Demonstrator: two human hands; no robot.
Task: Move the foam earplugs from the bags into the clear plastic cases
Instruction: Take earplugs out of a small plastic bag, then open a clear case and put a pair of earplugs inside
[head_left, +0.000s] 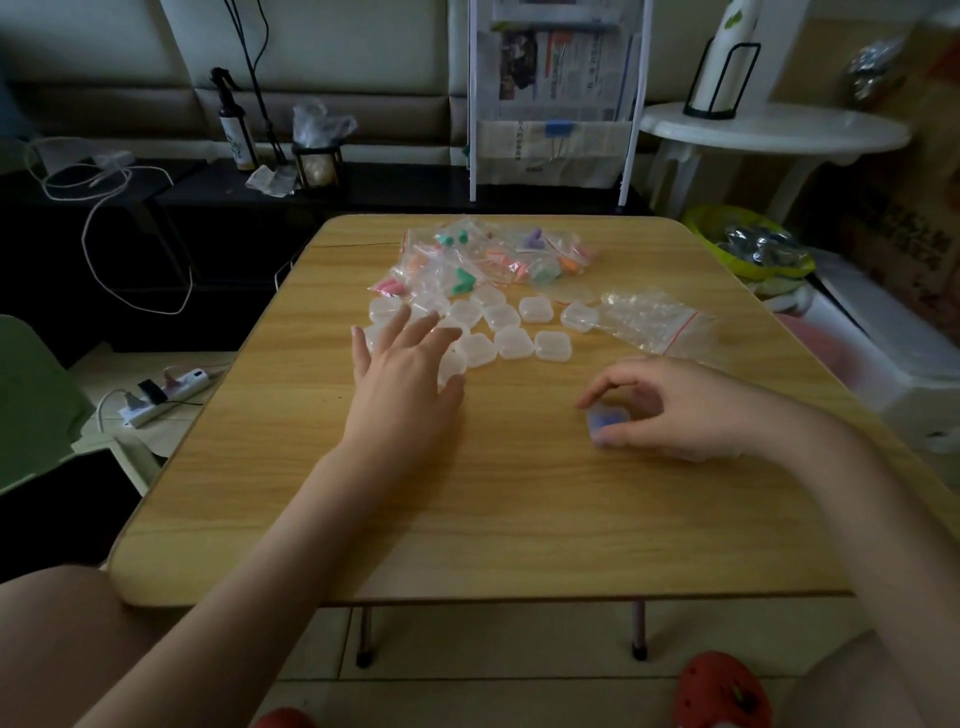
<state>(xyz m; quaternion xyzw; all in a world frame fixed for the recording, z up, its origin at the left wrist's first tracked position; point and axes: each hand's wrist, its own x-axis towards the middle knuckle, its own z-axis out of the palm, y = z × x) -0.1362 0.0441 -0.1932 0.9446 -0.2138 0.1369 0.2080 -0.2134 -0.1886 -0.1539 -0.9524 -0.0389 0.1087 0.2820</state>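
Small zip bags of coloured foam earplugs (488, 254) lie heaped at the far middle of the wooden table (519, 499). In front of them sit several clear plastic cases (514, 332). My left hand (405, 384) reaches over the left cases with fingers spread and straight, its fingertips over them. My right hand (670, 410) curls its fingers and thumb round a clear case holding blue earplugs (605, 423), which sits on the table at the right.
An empty zip bag (649, 322) lies to the right of the cases. A power strip (166, 395) lies on the floor left of the table. A white side table (774, 130) and a green bowl (748, 244) stand beyond the right corner.
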